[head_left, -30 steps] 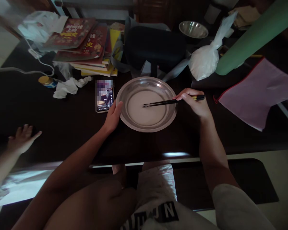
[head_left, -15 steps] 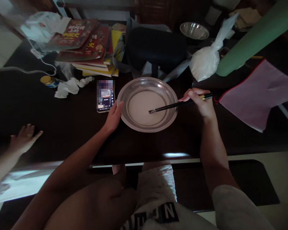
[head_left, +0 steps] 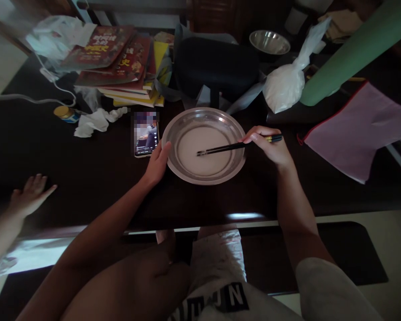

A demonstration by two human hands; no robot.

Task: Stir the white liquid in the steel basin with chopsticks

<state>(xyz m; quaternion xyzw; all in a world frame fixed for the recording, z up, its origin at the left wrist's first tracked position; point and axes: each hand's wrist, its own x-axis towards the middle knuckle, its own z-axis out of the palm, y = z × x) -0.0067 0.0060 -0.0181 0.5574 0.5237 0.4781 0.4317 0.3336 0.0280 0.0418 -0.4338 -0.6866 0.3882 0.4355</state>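
At the far left of the frame another person's hand [head_left: 30,192] rests on the dark worktop [head_left: 87,178]. At centre, the left hand [head_left: 158,161] clasps the rim of the metal bowl [head_left: 173,133] (phone [head_left: 146,134] just beside), while the right hand [head_left: 270,146] pinches chopsticks [head_left: 227,147] dipped in pale batter [head_left: 194,154]. A brisk stir could slop batter onto the phone.

The phone [head_left: 146,133] left of the bowl [head_left: 173,169] has its upper screen blurred out. The bowl's left rim lies under the left hand [head_left: 157,162]. Behind the bowl, book [head_left: 116,53] titles are too small to read. Another person's hand [head_left: 28,194], far left, runs off the edge.
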